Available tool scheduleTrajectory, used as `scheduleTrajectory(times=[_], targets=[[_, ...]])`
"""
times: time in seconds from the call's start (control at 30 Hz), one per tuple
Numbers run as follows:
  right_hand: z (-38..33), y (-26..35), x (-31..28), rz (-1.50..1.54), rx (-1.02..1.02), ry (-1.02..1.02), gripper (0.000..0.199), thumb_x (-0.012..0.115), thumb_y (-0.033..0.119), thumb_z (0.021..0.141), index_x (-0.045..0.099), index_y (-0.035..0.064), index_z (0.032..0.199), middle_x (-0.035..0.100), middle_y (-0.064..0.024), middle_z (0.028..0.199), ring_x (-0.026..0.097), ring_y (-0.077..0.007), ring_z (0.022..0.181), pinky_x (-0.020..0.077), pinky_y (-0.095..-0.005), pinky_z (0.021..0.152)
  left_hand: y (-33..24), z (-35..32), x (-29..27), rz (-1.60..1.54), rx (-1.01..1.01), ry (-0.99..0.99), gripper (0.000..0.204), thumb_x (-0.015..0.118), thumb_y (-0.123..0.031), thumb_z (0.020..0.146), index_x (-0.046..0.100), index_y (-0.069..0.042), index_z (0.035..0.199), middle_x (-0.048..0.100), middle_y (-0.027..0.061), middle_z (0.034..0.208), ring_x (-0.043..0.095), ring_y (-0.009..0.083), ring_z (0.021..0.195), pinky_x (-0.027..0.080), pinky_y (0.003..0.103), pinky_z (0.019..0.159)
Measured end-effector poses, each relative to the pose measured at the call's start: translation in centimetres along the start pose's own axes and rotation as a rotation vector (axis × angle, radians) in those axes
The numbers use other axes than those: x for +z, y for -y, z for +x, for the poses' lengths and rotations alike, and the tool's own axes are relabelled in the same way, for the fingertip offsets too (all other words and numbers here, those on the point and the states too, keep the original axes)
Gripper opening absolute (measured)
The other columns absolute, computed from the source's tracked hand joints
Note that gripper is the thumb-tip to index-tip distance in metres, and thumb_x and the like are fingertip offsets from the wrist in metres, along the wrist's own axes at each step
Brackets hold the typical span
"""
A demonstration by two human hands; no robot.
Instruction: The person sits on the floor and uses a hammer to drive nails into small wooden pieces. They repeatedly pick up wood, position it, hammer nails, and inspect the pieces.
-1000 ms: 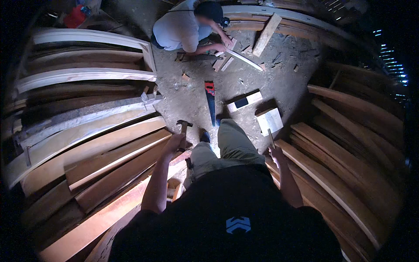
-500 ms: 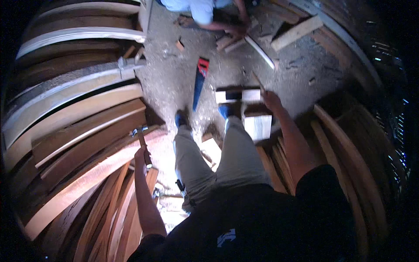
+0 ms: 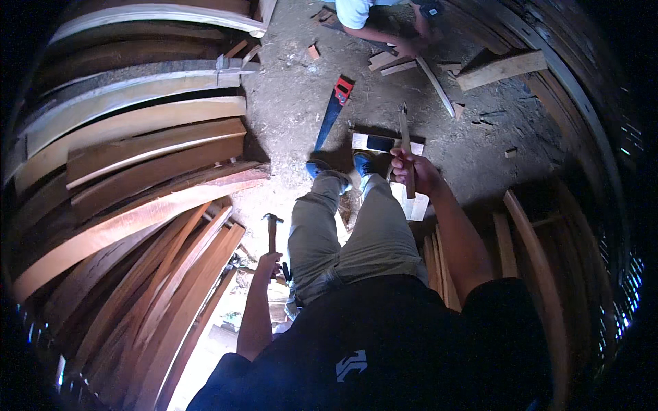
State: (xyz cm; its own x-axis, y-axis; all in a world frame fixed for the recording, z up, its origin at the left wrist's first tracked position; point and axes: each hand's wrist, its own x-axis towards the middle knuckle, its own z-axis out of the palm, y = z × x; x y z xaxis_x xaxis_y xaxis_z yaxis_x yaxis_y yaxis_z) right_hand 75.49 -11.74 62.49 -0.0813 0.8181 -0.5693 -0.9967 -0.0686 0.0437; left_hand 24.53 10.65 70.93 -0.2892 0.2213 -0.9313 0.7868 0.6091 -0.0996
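Observation:
My left hand [image 3: 269, 264] is closed around the handle of a claw hammer [image 3: 272, 238], its metal head pointing away from me. In my right hand [image 3: 423, 176] I grip a narrow wooden stick [image 3: 404, 133] with a small dark tip at its far end. Beyond that hand a short pale board [image 3: 361, 140] lies on the ground, with a flat black rectangular object [image 3: 380, 143] on it. A pale wood block [image 3: 416, 207] sits close by, partly behind my right hand and the stick. A handsaw [image 3: 332, 116] with a red handle lies ahead of my feet.
Curved timber planks [image 3: 157, 106] are stacked along the left, and more planks [image 3: 541, 253] stand at the right. At the top another person's hands [image 3: 408, 48] are low near wood scraps [image 3: 397, 68]. A thick board [image 3: 502, 70] lies at the far right.
The hammer has swung upright and moved right with my left hand. My right hand has come nearer, and the stick now stands nearly upright in view. The whole view has shifted.

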Motion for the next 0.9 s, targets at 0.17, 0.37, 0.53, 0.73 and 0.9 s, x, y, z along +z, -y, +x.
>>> scheduleTrajectory(times=[0.17,0.37,0.53,0.73,0.9], targets=[[3.1,0.0,-2.3,-0.044,0.073,0.157,0.042,0.049,0.032,0.104,0.048,0.0093,0.139,0.038,0.0069,0.067,0.038,-0.0045,0.056,0.0342,-0.0215,0.051,1.5,-2.2,3.1,0.053,0.074,0.061,0.033,0.077,-0.031,0.082,0.062,-0.003,0.087,0.054,0.0023,0.061,0.048,0.0122,0.044,0.037,0.029,0.038],[4.7,-2.0,-5.7,-0.657,0.118,-0.352,0.03,0.056,0.032,0.1,0.063,0.0139,0.123,0.039,0.0084,0.064,0.034,-0.0027,0.05,0.0277,-0.0225,0.041,3.8,1.7,3.5,0.158,0.083,0.053,0.035,0.082,-0.032,0.081,0.062,-0.004,0.086,0.058,0.0034,0.067,0.052,0.0137,0.046,0.043,0.031,0.042],[4.5,-7.7,-9.4,-1.541,0.055,-0.427,0.023,0.063,0.025,0.092,0.074,0.0139,0.108,0.071,-0.0051,0.09,0.065,-0.0147,0.08,0.0513,-0.0316,0.071,3.9,2.5,4.7,0.209,0.061,0.064,0.04,0.082,-0.039,0.081,0.06,-0.006,0.079,0.055,0.0013,0.064,0.052,0.0129,0.05,0.041,0.031,0.043],[2.4,-13.8,-7.9,-1.769,0.377,-0.387,0.045,0.068,0.047,0.081,0.069,0.0059,0.097,0.07,-0.0177,0.087,0.069,-0.0308,0.084,0.0522,-0.04,0.077,9.3,5.2,6.7,0.385,0.146,0.036,0.054,0.084,-0.052,0.073,0.065,-0.002,0.079,0.062,0.0042,0.066,0.055,0.0131,0.055,0.045,0.035,0.051],[2.6,-16.1,-3.2,-2.105,0.745,-0.215,0.084,0.072,0.074,0.067,0.069,-0.0075,0.09,0.071,-0.0239,0.091,0.07,-0.0357,0.088,0.0535,-0.0425,0.082,14.1,4.8,9.3,0.183,-0.01,0.157,0.056,0.082,-0.059,0.073,0.07,-0.004,0.077,0.055,0.0026,0.057,0.051,0.0134,0.047,0.041,0.033,0.045]])
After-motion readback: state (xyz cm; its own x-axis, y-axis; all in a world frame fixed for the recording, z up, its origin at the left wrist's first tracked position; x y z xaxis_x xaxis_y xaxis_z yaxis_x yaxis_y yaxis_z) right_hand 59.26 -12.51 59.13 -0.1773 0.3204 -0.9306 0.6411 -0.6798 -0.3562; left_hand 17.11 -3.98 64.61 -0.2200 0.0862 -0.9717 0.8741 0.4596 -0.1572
